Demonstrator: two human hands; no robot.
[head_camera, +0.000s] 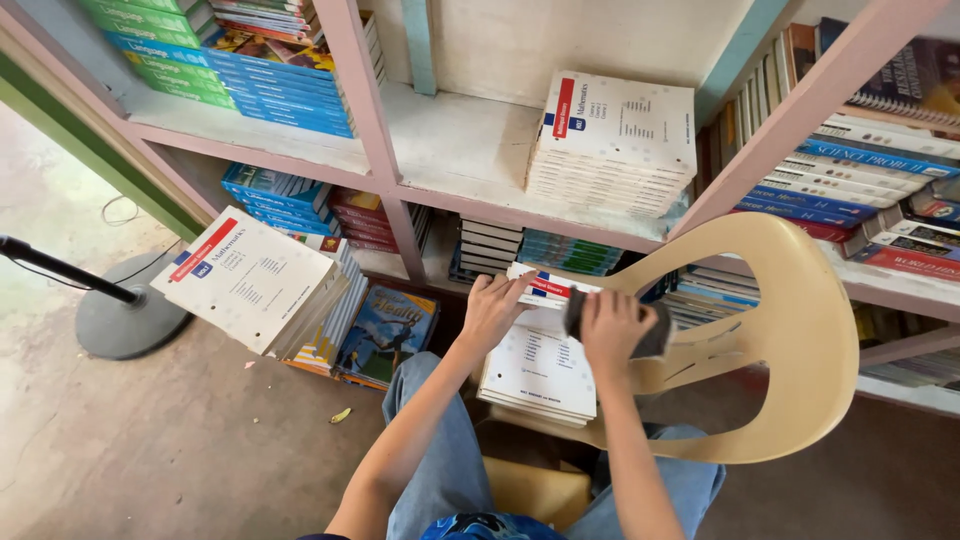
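On the seat of a cream plastic chair (790, 330) lay a stack of white softcover workbooks (538, 370), their glossy top cover printed with small dark text and a red-and-blue band at the far edge. The left hand (492, 308) rested on that far-left corner of the stack, fingers spread flat and pressing the cover, not curled around anything. Just right of it, over the same stack, the right hand (612, 328) was closed around a dark grey cloth or sponge (655, 335); the view was too blurred to tell which, though it looked soft and bunched. The chair's curved, smooth backrest arched to the right of the stack, with slotted openings below it.

Behind the chair stood a pink-painted wooden bookshelf (372, 130) with chalky white boards. On the shelf board directly above the chair sat a second pile of white workbooks (615, 140), square-edged and neatly stacked. Left of the chair, a third pile of white workbooks (250, 280) leaned tilted against the lower shelf, atop colourful books on the rough concrete floor (130, 440). Farther left of the chair, a round grey stand base (125, 320) with a thin black pole sat on the floor. Blue and green slim books (240, 70) filled the upper shelf well left of the chair.
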